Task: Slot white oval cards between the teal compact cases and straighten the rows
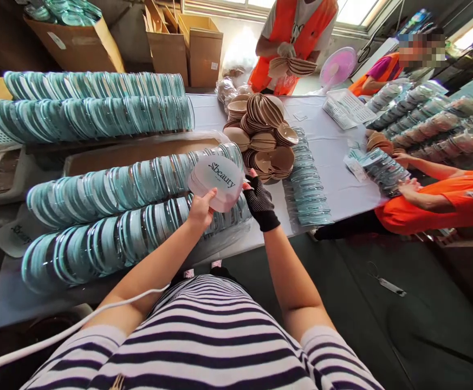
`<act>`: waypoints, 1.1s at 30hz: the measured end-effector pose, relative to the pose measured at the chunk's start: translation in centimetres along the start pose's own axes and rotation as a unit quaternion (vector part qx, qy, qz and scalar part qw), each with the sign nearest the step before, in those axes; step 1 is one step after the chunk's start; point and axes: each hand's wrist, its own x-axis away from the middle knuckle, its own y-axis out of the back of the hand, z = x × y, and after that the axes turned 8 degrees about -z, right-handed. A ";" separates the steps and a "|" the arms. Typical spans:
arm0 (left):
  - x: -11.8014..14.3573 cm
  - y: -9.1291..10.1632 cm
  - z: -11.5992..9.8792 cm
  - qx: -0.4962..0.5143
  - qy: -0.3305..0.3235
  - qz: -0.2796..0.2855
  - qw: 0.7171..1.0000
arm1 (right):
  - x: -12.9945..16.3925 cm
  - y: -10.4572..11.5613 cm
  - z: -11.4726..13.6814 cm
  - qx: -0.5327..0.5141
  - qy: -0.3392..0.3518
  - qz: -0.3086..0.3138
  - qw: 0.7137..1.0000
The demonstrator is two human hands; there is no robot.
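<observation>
**Both hands on one clear lid**

Long rows of teal-rimmed round cases (pixel 110 187) lie on edge across the white table (pixel 334 157); above them the bare left hand (pixel 200 208) closes its fingers on the lower edge of a clear round lid (pixel 216 181) printed "Sbeauty"; the right hand (pixel 258 201) — in a black fingerless glove — pinches the lid's right rim. Just behind sits a heap of tan powder puffs (pixel 263 138); further right, a co-worker's hands (pixel 405 173) rest on more cases.
</observation>
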 end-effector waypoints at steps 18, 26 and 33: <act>-1.0 3.2 -4.9 0.064 0.036 -0.062 0.995 | 13.5 2.1 1.8 0.114 -0.086 -0.157 0.977; -1.2 3.9 -4.2 0.053 0.059 -0.063 0.995 | 17.1 -3.4 3.7 0.283 -0.067 0.101 0.952; -0.8 3.7 -4.3 0.058 0.053 -0.072 0.994 | 12.3 -5.6 4.7 0.285 -0.101 0.194 0.933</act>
